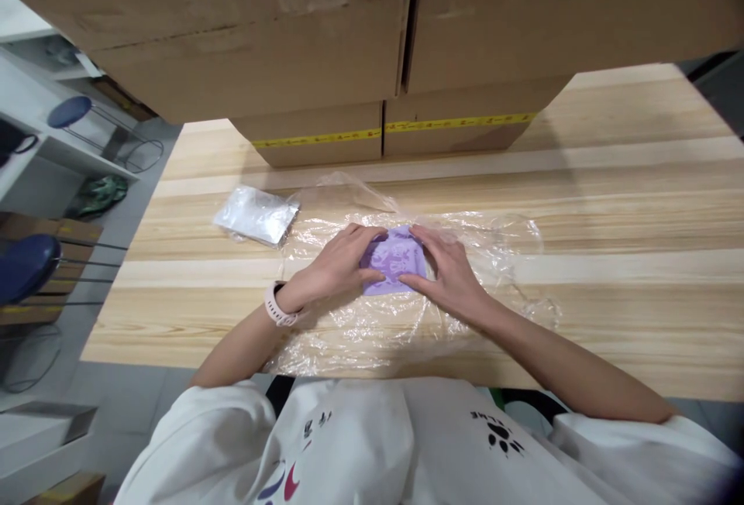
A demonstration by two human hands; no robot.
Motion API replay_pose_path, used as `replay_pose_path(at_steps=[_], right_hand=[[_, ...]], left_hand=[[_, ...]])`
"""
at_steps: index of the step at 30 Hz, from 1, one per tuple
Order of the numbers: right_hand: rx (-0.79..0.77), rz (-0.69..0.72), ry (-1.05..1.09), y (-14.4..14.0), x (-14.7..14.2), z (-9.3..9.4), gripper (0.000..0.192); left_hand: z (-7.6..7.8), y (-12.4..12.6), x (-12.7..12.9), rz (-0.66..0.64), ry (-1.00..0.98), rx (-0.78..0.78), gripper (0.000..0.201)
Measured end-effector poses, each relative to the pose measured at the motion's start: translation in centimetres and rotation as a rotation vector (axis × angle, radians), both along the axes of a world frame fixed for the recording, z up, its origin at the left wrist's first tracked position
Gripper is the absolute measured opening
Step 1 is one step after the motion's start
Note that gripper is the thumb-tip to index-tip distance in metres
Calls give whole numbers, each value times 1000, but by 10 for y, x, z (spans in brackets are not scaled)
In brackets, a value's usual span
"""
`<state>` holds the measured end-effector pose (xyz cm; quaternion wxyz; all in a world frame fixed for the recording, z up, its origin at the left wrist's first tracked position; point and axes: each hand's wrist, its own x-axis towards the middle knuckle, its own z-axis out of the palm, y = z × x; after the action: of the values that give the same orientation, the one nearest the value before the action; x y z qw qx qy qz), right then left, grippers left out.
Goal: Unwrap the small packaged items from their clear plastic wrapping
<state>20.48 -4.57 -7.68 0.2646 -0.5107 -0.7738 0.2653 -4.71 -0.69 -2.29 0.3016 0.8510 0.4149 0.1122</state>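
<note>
A flat purple packet (396, 259) with paler print lies in front of me on a spread of crinkled clear plastic film (360, 331). My left hand (342, 259) grips its left side, thumb at the near edge and fingers at the far edge. On the right side, my right hand (450, 271) holds it the same way between thumb and fingers. Parts of the packet's side edges are hidden by the hands. Left of the film, a silver-white flat pack (256, 213) rests in a clear wrapper, touched by neither hand.
Large cardboard boxes (249, 40) are stacked across the back of the wooden table (628, 218), with yellow tape (459, 124) on the lower ones. Blue stools (70, 111) and white shelving (52, 172) stand to the left. The table's near edge is close to my body.
</note>
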Motion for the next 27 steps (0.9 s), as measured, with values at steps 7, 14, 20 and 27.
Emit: replay_pose_path(at_steps=[7, 14, 20, 27], right_hand=[[-31, -9, -2, 1, -1, 2, 75], [-87, -1, 27, -5, -2, 13, 75], [-335, 276, -27, 50, 28, 60, 56], [311, -205, -84, 93, 52, 86, 50]], left_hand=[[2, 3, 6, 178, -231, -237, 70], [-2, 3, 9, 223, -580, -768, 47], [-14, 16, 5, 232, -684, -1037, 42], [-16, 19, 2, 224, -681, -1031, 43]])
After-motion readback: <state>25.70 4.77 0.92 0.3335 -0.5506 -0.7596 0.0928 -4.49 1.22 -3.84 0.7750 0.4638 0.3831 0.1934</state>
